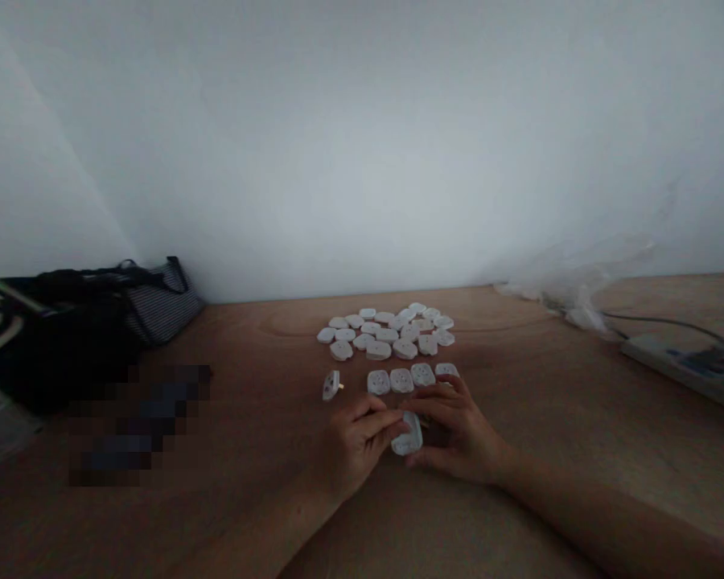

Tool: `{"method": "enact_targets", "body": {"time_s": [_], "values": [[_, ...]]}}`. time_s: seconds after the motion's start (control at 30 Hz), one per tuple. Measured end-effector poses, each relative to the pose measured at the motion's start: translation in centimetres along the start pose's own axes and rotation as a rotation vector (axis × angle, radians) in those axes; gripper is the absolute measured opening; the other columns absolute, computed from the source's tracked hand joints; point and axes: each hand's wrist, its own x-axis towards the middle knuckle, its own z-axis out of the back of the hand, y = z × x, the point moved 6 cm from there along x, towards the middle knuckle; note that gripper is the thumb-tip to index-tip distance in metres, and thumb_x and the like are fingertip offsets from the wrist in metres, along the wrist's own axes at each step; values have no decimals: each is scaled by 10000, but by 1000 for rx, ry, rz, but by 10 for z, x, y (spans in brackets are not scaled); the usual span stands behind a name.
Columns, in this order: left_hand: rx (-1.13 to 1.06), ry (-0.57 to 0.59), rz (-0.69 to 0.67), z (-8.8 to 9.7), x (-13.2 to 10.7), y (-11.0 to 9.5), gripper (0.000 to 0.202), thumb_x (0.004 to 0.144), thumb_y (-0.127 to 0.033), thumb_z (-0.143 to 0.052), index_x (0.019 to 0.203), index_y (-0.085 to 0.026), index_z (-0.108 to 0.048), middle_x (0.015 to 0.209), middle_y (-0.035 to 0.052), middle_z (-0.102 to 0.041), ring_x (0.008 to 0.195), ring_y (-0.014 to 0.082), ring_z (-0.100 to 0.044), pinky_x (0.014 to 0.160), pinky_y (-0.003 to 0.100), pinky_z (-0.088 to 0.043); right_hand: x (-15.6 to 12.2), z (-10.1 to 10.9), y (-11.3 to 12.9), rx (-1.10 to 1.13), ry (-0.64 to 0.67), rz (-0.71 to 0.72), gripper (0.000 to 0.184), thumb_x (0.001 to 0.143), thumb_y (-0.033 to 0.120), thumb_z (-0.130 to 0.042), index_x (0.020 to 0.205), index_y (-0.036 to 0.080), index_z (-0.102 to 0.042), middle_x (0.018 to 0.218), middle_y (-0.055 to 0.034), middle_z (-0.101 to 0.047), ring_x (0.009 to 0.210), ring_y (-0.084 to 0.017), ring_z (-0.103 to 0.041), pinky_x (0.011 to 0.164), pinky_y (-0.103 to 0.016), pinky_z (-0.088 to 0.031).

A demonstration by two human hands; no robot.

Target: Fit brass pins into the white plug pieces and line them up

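2 hands, left (355, 446), right (458, 430), hold a plug cover (409, 434) far from wall (362, 161).

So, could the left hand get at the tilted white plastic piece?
Probably yes: only bare wooden tabletop lies between the left hand and the tilted white plastic piece, though it is touching another white piece.

Socket covers (383, 331) heaped on a table (555, 418), behind them a wall (362, 145);
a row of four covers (411, 378) lies before the heap; a single cover (331, 385) lies left of the row; another cover (407, 434) sits between the left hand (355, 444) and right hand (458, 430); a bag (160, 304) lies far left; a power strip (676, 370) lies far right.
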Motion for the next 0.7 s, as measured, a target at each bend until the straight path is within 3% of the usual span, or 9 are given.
{"method": "enact_targets", "body": {"time_s": [0.13,0.23,0.3,0.4,0.5,0.63,0.7], "values": [[74,-5,-72,5,-4,-1,317,860,-393,-541,1077,-183,-640,803,56,-599,742,163,-573,685,277,-499,-1,-1,-4,2,3,-27,548,688,553,-668,1143,260,-575,1048,-76,-661,1015,-253,-576,993,-458,-249],[70,53,20,5,-3,9,683,697,-624,-601,1211,-178,-549,994,109,-598,910,239,-567,806,357,-490,-1,-2,-9,23,18,-71,563,665,555,-685,1146,282,-579,1072,-73,-654,1031,-259,-573,1009,-467,-238],[34,141,84,1,-3,17,788,600,-687,-621,1209,-193,-550,1031,112,-615,954,265,-555,846,389,-469,-1,-3,-12,32,28,-92,577,641,559,-701,1141,295,-583,1084,-70,-653,1049,-265,-567,1020,-475,-223],[-27,242,94,-7,-2,21,703,609,-648,-644,1156,-208,-596,984,89,-663,925,252,-565,845,389,-454,-2,-6,-14,35,32,-119,617,598,568,-724,1136,299,-585,1112,-73,-644,1076,-274,-555,1035,-493,-193],[-56,266,86,-9,-2,20,595,661,-569,-670,1133,-212,-614,955,76,-682,891,237,-575,822,380,-455,-2,-7,-15,19,31,-125,658,549,580,-744,1117,286,-589,1111,-76,-641,1077,-280,-549,1029,-500,-199],[-29,166,129,-1,-2,22,513,677,-455,-722,1106,-192,-622,962,89,-670,900,241,-586,810,373,-471,-1,-1,-18,2,-2,-122,776,455,601,-773,1102,224,-571,1031,-80,-641,989,-273,-560,929,-454,-327],[-15,86,178,5,-3,25,473,687,-397,-731,1086,-170,-617,965,94,-664,905,242,-594,811,372,-474,-1,2,-19,-31,10,-152,603,553,550,-754,1038,230,-592,996,-62,-632,954,-253,-552,877,-427,-356]]}}
